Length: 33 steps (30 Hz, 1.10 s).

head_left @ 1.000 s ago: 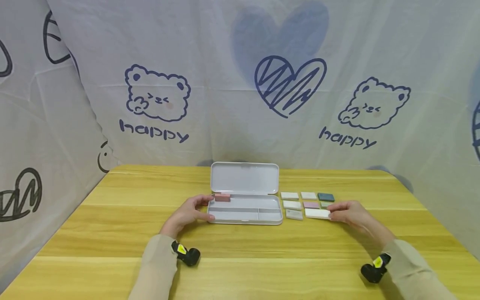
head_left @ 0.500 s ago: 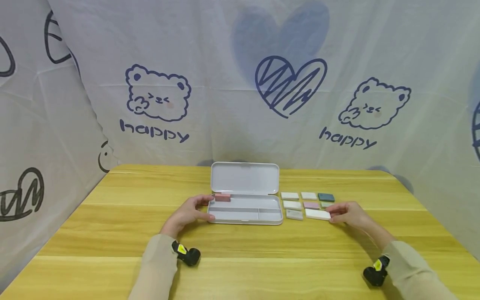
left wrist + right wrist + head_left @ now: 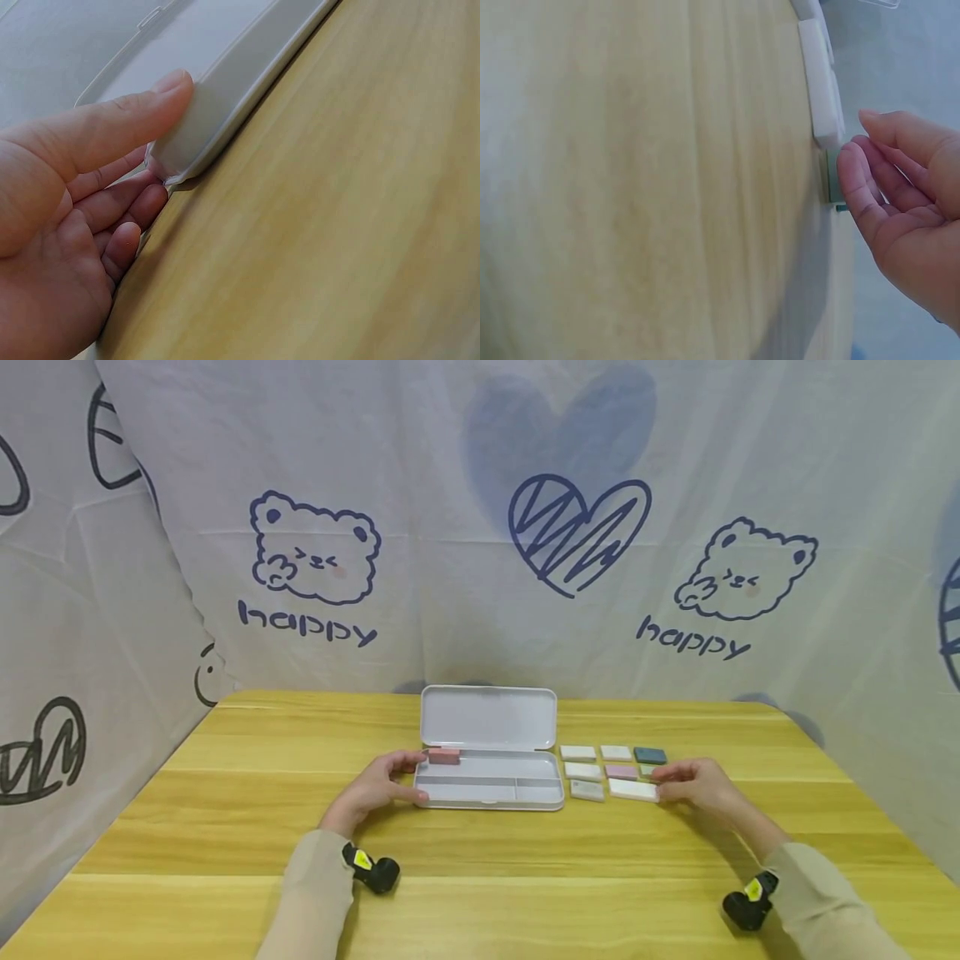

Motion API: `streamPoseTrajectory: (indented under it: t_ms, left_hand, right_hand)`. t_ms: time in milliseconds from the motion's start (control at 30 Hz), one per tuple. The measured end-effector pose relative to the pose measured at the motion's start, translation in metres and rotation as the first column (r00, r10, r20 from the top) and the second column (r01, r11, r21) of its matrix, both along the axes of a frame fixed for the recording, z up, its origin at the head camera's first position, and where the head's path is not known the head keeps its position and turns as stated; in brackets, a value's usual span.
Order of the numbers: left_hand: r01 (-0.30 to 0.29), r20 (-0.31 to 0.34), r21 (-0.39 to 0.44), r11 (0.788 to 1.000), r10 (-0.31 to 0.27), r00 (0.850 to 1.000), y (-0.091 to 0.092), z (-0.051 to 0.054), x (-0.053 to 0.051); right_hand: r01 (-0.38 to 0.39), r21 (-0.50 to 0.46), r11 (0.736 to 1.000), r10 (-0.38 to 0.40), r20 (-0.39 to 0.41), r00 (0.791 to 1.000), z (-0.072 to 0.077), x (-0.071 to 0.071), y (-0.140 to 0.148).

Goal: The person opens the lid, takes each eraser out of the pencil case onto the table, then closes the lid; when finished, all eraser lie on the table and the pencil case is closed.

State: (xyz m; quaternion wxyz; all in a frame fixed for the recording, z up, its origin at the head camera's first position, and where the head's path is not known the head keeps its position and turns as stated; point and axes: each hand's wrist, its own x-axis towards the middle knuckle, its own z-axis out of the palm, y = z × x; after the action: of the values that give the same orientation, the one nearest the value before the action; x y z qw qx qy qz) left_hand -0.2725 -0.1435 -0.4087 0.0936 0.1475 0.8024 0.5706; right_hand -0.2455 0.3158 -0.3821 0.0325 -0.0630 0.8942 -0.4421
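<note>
A white pencil case (image 3: 480, 792) lies on the table with its lid raised. A pink eraser (image 3: 444, 757) sits at the left of its rear compartment. My left hand (image 3: 378, 787) holds the case's left end; in the left wrist view the thumb (image 3: 176, 86) reaches over the rim, fingers beside the corner. My right hand (image 3: 701, 789) is at the right end of a long white eraser (image 3: 633, 789), its fingers relaxed and slightly bent. In the right wrist view its fingertips are beside a green eraser (image 3: 834, 176), with no object seen between thumb and fingers; contact is unclear.
Right of the case lie several erasers in rows, among them a dark blue one (image 3: 649, 756), a pink-purple one (image 3: 621, 772) and a grey one (image 3: 587, 790). A printed cloth (image 3: 450, 610) hangs behind the wooden table (image 3: 525, 885).
</note>
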Motion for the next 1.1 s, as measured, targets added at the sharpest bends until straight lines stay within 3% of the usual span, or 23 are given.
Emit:
streamPoseTrajectory:
  t_ms: [267, 433, 633, 1100]
  left_hand:
    - [-0.024, 0.026, -0.004, 1.0, 0.024, 0.999, 0.0, -0.001, 0.001]
    - [-0.025, 0.026, -0.004, 1.0, 0.025, 0.999, 0.0, -0.001, 0.001]
    - [-0.014, 0.02, 0.0, 1.0, 0.014, 1.0, 0.0, -0.001, 0.001]
    - [-0.018, 0.021, 0.0, 1.0, 0.018, 1.0, 0.001, 0.0, 0.001]
  right_hand:
    - [0.004, -0.04, 0.999, -0.004, -0.017, 1.0, 0.006, 0.001, -0.01]
    - [-0.022, -0.117, 0.993, 0.019, -0.021, 1.0, 0.008, 0.001, -0.018]
    - [-0.037, -0.117, 0.992, 0.033, -0.033, 0.999, 0.008, 0.0, -0.029]
    - [-0.104, -0.256, 0.961, 0.098, -0.036, 0.995, 0.009, -0.007, -0.063]
